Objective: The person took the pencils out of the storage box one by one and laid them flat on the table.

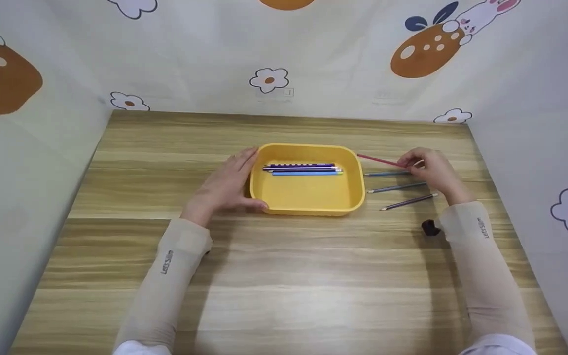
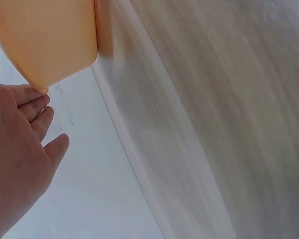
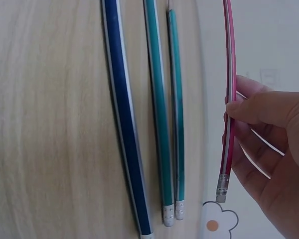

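In the head view a yellow plastic box stands mid-table, with several purple and blue pencils lying side by side inside. My left hand spans the box's left side, its straight fingers at the back corner and its thumb at the front corner. To the right of the box, my right hand pinches a red pencil between thumb and fingers, raised off the table. Its eraser end points down in the right wrist view. Below it lie two teal pencils and a dark blue pencil.
The wood-grain table ends at a cloth wall printed with flowers and rabbits, which also closes off both sides. A small black object shows beside the right sleeve cuff.
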Demonstrator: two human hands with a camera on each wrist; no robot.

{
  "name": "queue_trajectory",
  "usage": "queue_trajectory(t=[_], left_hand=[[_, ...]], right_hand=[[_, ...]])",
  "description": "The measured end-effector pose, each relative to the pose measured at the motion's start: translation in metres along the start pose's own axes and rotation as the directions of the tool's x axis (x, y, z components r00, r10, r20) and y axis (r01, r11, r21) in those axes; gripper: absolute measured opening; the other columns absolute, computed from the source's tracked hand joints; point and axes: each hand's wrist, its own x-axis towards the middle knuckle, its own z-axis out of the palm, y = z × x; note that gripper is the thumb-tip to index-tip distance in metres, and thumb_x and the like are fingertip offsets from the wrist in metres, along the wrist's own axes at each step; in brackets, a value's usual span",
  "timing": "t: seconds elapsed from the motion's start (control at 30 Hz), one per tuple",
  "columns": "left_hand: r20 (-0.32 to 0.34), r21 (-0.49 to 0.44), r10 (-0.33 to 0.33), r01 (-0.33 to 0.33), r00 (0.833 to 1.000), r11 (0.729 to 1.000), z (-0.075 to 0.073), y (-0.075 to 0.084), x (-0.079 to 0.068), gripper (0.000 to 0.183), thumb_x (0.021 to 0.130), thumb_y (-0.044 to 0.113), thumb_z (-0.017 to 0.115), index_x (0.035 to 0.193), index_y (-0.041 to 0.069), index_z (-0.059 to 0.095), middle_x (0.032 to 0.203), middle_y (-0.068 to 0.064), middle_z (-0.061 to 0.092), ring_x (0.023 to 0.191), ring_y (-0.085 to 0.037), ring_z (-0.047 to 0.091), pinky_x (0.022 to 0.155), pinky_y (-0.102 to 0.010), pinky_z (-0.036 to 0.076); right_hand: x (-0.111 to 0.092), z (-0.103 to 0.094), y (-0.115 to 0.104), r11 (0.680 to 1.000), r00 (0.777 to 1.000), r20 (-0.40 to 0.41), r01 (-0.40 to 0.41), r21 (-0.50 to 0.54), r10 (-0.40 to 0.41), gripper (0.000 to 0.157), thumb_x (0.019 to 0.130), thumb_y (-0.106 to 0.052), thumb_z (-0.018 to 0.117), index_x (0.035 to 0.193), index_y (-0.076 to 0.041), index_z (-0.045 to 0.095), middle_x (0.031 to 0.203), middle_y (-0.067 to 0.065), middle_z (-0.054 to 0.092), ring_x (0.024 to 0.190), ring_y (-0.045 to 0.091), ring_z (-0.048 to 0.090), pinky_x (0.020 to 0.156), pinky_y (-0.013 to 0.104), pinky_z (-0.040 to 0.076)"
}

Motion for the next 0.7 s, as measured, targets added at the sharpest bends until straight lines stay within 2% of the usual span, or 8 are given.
queue_trajectory(t=[0.13,0.23,0.37,0.47,0.7], left_hand=[[0.002,0.001,0.005,-0.005,1.000,1.000,-0.001,0.000,0.001,0.133,0.066,0.083,0.066,0.162,0.013,0.005,0.170,-0.004,0.004,0.158,-0.024,0.006,0.131,-0.044,0.009],[0.003,0.010,0.004,-0.004,1.000,1.000,-0.001,0.000,0.001,0.132,0.067,0.083,0.066,0.162,0.013,0.005,0.170,-0.005,0.004,0.158,-0.024,0.006,0.131,-0.043,0.009],[0.004,0.014,0.001,-0.001,1.000,1.000,-0.002,0.000,0.001,0.133,0.066,0.085,0.064,0.162,0.012,0.006,0.170,-0.005,0.004,0.158,-0.024,0.006,0.131,-0.043,0.009],[0.005,0.002,-0.004,0.004,1.000,1.000,-0.003,0.000,0.000,0.133,0.066,0.084,0.065,0.162,0.013,0.007,0.170,-0.005,0.005,0.158,-0.024,0.006,0.131,-0.043,0.009],[0.007,0.013,0.019,-0.019,1.000,1.000,-0.002,0.001,0.000,0.134,0.068,0.080,0.069,0.161,0.009,0.005,0.170,-0.009,0.007,0.158,-0.025,0.007,0.131,-0.043,0.008]], right_hand=[[0.005,0.001,0.003,0.999,1.000,0.009,-0.030,-0.025,0.030,0.023,0.091,0.008,0.058,0.107,0.001,0.072,0.107,0.019,0.071,0.094,0.025,0.062,0.077,0.014,0.048],[0.009,0.001,0.006,0.998,0.999,0.018,-0.028,-0.054,0.029,0.021,0.091,0.009,0.059,0.106,0.002,0.072,0.105,0.021,0.070,0.095,0.029,0.063,0.083,0.031,0.056],[0.016,0.003,0.010,0.996,0.999,0.039,-0.013,-0.090,0.016,0.020,0.091,0.009,0.057,0.105,0.004,0.071,0.105,0.024,0.070,0.096,0.034,0.063,0.090,0.053,0.055],[0.021,0.005,0.013,0.992,0.999,0.044,0.003,-0.125,0.003,0.020,0.091,0.009,0.058,0.105,0.004,0.071,0.105,0.024,0.070,0.097,0.036,0.064,0.092,0.056,0.055],[0.031,0.012,0.021,0.976,0.998,0.039,0.053,-0.210,-0.046,0.024,0.086,0.010,0.057,0.103,0.002,0.072,0.103,0.023,0.071,0.096,0.038,0.066,0.088,0.055,0.055]])
